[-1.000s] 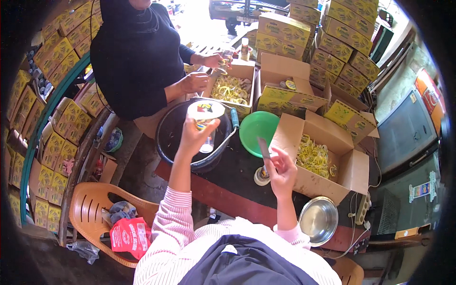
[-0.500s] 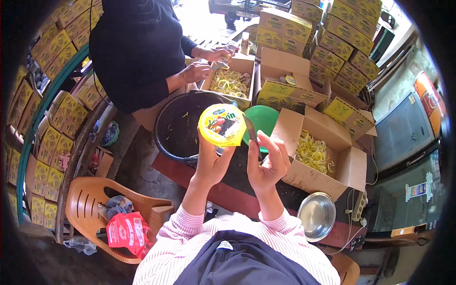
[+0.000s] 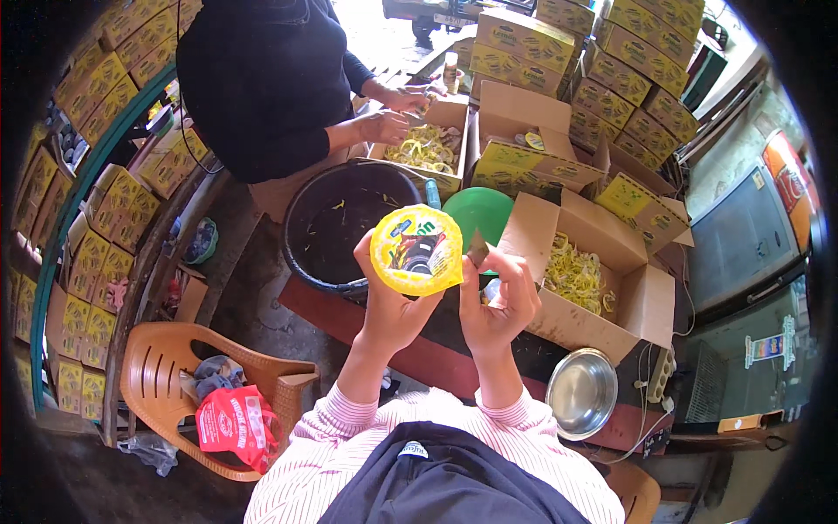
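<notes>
My left hand (image 3: 384, 321) grips a sealed cup from beneath and the side. The round film lid of the cup (image 3: 415, 253) faces me, yellow at the rim and shiny in the middle. My right hand (image 3: 499, 306) pinches a small knife (image 3: 477, 247); its dark blade points up beside the lid's right edge, and the handle is hidden in my fingers. Beyond the cup stand a black tub (image 3: 301, 262) and a green basin (image 3: 484, 214). To the right, a cardboard box (image 3: 642, 301) holds thin yellow strips (image 3: 572, 275).
A person in black (image 3: 262, 96) works at far left over another box of yellow strips (image 3: 428, 148). Near right sits a steel bowl (image 3: 580, 395). An orange plastic chair (image 3: 157, 375) with a red bag (image 3: 234, 428) is at left. Stacked yellow cartons (image 3: 524, 44) rise behind.
The cup has come slightly lower and nearer, its lid turned more toward me. My right hand and the knife have shifted a little right. The other person's hands have moved to the right.
</notes>
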Tool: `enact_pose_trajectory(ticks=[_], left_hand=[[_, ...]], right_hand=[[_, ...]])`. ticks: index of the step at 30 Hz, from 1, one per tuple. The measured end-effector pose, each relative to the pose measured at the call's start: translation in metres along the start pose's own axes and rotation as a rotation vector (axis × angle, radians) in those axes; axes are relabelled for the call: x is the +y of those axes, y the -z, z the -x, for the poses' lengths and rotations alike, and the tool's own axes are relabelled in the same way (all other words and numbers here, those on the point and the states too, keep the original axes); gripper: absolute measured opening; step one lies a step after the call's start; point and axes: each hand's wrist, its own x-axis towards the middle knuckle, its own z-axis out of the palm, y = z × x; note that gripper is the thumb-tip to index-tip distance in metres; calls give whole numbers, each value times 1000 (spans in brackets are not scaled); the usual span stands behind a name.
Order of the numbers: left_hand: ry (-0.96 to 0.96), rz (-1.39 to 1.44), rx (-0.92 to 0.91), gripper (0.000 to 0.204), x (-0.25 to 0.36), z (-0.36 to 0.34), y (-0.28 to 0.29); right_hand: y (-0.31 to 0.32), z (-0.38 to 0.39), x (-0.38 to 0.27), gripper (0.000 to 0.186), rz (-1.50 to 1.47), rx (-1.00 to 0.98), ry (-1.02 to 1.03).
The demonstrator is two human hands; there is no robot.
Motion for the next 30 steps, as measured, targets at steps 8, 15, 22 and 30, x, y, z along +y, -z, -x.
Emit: enact_pose_trajectory(ticks=[8,15,22,30], left_hand=[[19,-16,-19,78,-3,1,-7],[11,-63,-8,78,-10,3,-12],[-7,-104,-1,76,-11,3,-15],[-44,-152,-70,76,-16,6,-14]], right_hand=[[6,0,4,17,-12,-53,10],[9,1,6,19,3,-74,-30],[11,1,8,21,51,-62,-28],[14,-4,11,25,57,-71,-16]])
